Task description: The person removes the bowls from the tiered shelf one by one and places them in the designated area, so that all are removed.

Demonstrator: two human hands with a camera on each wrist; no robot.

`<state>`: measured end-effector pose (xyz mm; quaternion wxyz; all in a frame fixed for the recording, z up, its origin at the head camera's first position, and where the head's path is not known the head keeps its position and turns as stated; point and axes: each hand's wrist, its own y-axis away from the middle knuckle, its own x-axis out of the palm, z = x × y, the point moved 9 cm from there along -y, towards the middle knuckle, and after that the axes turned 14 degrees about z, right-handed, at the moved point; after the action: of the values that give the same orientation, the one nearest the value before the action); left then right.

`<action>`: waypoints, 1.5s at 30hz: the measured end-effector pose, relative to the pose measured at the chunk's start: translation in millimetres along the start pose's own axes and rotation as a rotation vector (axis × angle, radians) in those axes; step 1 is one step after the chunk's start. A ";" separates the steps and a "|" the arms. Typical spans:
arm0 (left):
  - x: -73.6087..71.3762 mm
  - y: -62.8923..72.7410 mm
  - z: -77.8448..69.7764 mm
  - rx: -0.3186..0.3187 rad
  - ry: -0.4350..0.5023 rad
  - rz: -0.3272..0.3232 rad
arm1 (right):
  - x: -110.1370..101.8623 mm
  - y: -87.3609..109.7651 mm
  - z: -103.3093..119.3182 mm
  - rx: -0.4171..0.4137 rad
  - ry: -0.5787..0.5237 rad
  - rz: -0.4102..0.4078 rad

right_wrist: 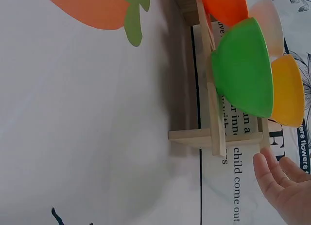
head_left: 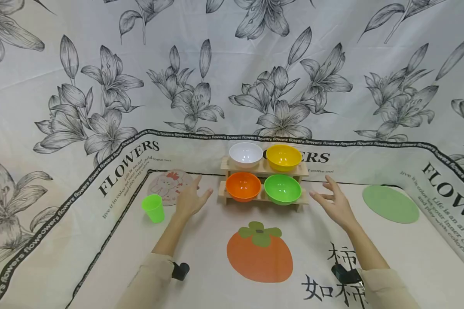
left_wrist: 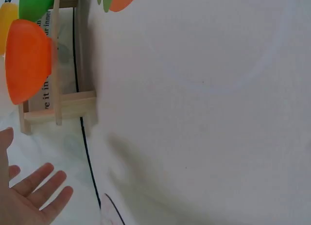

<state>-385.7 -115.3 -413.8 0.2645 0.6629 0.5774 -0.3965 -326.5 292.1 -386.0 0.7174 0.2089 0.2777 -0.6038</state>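
Observation:
A two-tier wooden rack holds a white bowl and a yellow bowl on its upper step, with an orange bowl and a green bowl on the lower one. My left hand hovers left of the rack, fingers spread and holding nothing. On the other side my right hand is held apart from the rack, its fingers extended. In the right wrist view the fingertips of the right hand appear near the rack's end. The left hand shows an empty palm.
A light green cup stands at the left, by a round mat with a pink drawing. A green oval mat lies at the right. The cloth bears a printed persimmon; a flowered curtain hangs behind.

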 end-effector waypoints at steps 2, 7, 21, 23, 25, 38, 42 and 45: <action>7.8 -2.2 1.0 0.023 0.061 -0.025 | 7.1 -4.1 -3.6 -0.002 -0.042 0.022; 28.4 -6.7 4.4 0.084 0.276 -0.051 | 24.9 -13.2 -13.1 -0.001 -0.144 0.075; 73.9 -22.6 15.2 -0.027 0.706 0.031 | 50.4 -26.8 -22.2 0.001 -0.323 0.127; 80.3 -24.2 15.9 -0.045 0.766 0.044 | 53.0 -28.2 -22.1 -0.006 -0.343 0.131; 85.2 -25.8 16.4 -0.049 0.825 0.045 | 56.0 -29.0 -21.7 -0.012 -0.368 0.133; 97.2 -35.7 20.2 -0.022 1.022 0.040 | 72.7 -37.4 -20.6 -0.009 -0.582 0.176; 97.7 -36.2 20.9 -0.055 1.020 0.048 | 78.2 -40.2 -20.8 -0.013 -0.655 0.182; 98.0 -36.6 20.5 -0.070 1.026 0.059 | 81.3 -41.7 -21.2 -0.007 -0.725 0.179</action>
<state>-424.0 -70.3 -502.5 -0.0197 0.7790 0.6267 0.0068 -361.1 236.9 -453.5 0.8199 0.0024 -0.0115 -0.5724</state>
